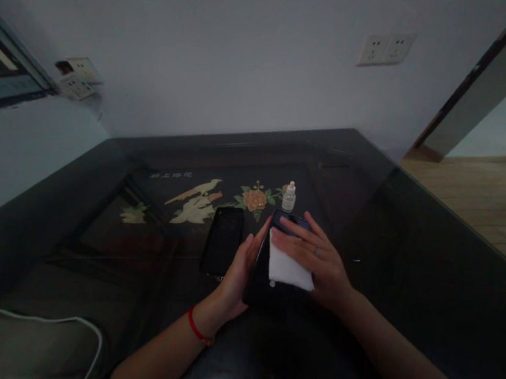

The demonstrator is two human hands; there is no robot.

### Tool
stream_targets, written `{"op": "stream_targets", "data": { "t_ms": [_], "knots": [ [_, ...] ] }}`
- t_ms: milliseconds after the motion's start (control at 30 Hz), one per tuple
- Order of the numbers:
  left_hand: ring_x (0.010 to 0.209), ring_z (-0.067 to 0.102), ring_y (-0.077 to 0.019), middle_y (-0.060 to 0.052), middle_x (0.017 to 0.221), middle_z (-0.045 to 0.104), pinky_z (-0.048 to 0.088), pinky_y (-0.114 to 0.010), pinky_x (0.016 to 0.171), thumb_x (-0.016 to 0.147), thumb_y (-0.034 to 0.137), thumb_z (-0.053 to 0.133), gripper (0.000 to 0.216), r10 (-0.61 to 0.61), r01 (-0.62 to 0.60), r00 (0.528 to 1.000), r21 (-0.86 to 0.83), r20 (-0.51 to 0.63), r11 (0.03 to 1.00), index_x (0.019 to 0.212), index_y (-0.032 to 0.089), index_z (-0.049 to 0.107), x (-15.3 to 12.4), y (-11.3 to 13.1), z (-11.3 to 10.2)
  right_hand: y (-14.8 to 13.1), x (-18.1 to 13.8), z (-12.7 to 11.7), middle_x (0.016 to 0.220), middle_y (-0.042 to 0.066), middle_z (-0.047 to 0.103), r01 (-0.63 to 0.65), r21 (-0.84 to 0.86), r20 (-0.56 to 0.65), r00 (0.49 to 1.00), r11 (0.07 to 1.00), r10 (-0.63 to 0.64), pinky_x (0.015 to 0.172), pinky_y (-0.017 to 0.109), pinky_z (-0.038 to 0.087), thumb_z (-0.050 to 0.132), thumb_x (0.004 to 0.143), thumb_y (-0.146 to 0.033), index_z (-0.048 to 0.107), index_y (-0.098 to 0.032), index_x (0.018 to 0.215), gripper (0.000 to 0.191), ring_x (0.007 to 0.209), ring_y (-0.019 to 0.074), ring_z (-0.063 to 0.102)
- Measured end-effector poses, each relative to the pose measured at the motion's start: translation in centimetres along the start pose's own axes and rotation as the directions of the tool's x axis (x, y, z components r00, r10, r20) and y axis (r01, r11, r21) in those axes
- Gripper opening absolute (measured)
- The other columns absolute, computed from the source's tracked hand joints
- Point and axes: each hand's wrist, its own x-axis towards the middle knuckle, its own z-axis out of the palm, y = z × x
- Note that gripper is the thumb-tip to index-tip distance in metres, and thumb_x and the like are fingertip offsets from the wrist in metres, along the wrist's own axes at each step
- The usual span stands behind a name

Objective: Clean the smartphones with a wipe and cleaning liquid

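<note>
A dark smartphone (pixel 260 286) is tilted over the table, gripped along its left edge by my left hand (pixel 237 277). My right hand (pixel 326 266) lies over the phone's face, fingers stretched across its upper part, pressing a folded white cloth (pixel 288 267) against it. Part of the cloth and much of the screen are hidden under those fingers. Left of the phone, a black phone case (pixel 223 240) rests on the tabletop. Just beyond the phone's top end, a small white dropper bottle (pixel 289 197) stands upright.
The dark glossy table (pixel 394 244) carries a bird-and-flower picture (pixel 196 204) and meets the wall at the back. A white cable (pixel 34 316) curls at the lower left. Wall sockets (pixel 385 49) sit above on the right, with more sockets (pixel 80 78) at left.
</note>
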Motion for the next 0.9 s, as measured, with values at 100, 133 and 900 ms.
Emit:
{"op": "stream_targets", "data": {
  "t_ms": [100,133,900],
  "knots": [
    [0.121,0.053,-0.0268,-0.003,0.147,0.044,0.045,-0.043,0.098,0.096,0.048,0.034,0.051,-0.074,0.072,0.992,0.027,0.099,0.997,0.144,0.032,0.038,-0.3,-0.2,0.1,0.9,0.0,-0.6,0.132,0.007,0.060,-0.147,-0.075,-0.107,0.984,0.986,0.139,0.113,0.056,0.029,0.047,0.091,-0.014,0.042,-0.028,0.140,0.051,0.133,0.0226,0.045],
    [0.121,0.053,-0.0277,-0.005,0.146,0.046,0.045,-0.045,0.098,0.096,0.049,0.033,0.052,-0.096,0.092,0.987,0.040,0.126,0.995,0.145,0.031,0.037,-0.4,-0.3,0.2,1.1,0.0,-0.7,0.132,0.007,0.060,-0.164,-0.085,-0.110,0.982,0.983,0.154,0.113,0.056,0.029,0.047,0.091,-0.013,0.042,-0.029,0.140,0.052,0.132,0.0228,0.047],
    [0.119,0.055,-0.0290,-0.009,0.141,0.050,0.044,-0.046,0.098,0.095,0.053,0.028,0.058,-0.070,0.071,0.997,-0.037,0.032,0.997,0.149,0.030,0.029,-0.2,0.9,0.1,0.4,-0.1,0.5,0.128,0.004,0.064,0.024,0.016,0.106,0.994,1.000,-0.026,0.116,0.060,0.016,0.048,0.090,-0.014,0.046,-0.026,0.136,0.048,0.134,0.0217,0.043]
  ]
}}
